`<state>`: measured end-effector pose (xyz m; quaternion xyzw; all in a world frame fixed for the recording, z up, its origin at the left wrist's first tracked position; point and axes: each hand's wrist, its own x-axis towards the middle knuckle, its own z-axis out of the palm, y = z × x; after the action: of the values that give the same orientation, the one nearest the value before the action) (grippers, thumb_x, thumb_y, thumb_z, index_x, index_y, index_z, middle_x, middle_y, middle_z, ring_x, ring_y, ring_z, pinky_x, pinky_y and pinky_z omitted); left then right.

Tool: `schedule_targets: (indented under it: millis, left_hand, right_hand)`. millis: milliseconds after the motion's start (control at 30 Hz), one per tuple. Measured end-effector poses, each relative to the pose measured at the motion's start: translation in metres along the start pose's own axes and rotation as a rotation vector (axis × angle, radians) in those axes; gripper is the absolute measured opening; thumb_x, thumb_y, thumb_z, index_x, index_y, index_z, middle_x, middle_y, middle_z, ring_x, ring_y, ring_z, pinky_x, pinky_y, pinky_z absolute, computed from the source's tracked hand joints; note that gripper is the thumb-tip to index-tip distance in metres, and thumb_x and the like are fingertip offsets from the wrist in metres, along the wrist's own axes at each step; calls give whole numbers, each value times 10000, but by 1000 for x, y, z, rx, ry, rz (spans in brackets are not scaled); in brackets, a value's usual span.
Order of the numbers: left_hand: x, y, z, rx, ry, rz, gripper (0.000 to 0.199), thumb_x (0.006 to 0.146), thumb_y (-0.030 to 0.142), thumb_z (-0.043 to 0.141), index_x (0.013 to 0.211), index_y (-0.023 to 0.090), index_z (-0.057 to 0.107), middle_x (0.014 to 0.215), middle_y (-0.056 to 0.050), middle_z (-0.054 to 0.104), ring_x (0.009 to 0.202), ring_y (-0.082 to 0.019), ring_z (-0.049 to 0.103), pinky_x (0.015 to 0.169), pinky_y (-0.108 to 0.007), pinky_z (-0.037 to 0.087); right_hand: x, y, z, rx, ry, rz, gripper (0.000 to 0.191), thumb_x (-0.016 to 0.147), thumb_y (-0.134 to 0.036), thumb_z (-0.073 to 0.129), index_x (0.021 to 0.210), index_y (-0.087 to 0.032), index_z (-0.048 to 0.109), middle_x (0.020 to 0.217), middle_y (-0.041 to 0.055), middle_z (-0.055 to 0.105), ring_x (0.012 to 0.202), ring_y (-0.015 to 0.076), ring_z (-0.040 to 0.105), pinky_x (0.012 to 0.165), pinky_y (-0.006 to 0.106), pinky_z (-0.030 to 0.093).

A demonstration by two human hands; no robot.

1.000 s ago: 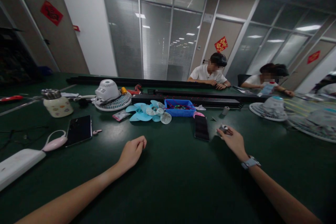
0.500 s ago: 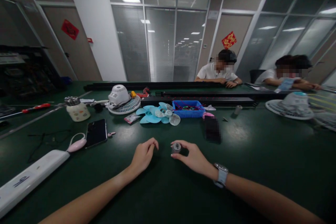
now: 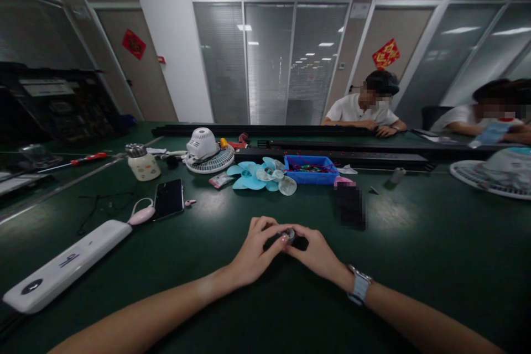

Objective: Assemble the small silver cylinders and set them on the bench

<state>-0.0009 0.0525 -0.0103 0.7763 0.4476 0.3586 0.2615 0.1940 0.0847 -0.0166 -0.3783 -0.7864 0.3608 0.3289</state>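
Note:
A small motor point(image 3: 289, 237), a short grey cylinder, stands at the middle of the green table point(image 3: 290, 310) between my two hands. My right hand point(image 3: 316, 251), with a watch point(image 3: 359, 284) on its wrist, grips it from the right by thumb and fingers. From the left, the thumb and index finger of my left hand point(image 3: 254, 249) close on the same motor, and the fingertips of both hands meet around it. Much of its side is hidden by the fingers. Beyond the hands lie light blue and clear fan blades point(image 3: 265, 176).
Behind are a blue bin point(image 3: 311, 177) of wires, a white fan part point(image 3: 209, 152) and black rails point(image 3: 352, 159). Left: a phone point(image 3: 168, 199), power strip point(image 3: 70, 265) and jar point(image 3: 142, 165). Right: a dark pouch point(image 3: 350, 204) and grey cylinder point(image 3: 397, 177). Two people sit across.
My left hand has moved right and taken hold of the motor. My right hand still grips it. The view has turned slightly left.

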Motion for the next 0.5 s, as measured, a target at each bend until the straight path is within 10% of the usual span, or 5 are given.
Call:
schedule_targets:
  millis: [500]
  left_hand:
    - [4, -16, -19, 65, 242, -129, 248, 915, 435, 585, 1074, 322, 740, 898, -37, 602, 955, -224, 486, 847, -362, 385]
  right_hand:
    - [0, 7, 3, -79, -47, 80, 469, 791, -479, 710, 1210, -279, 641, 1152, 14, 693, 1034, 221, 630, 919, 371, 487]
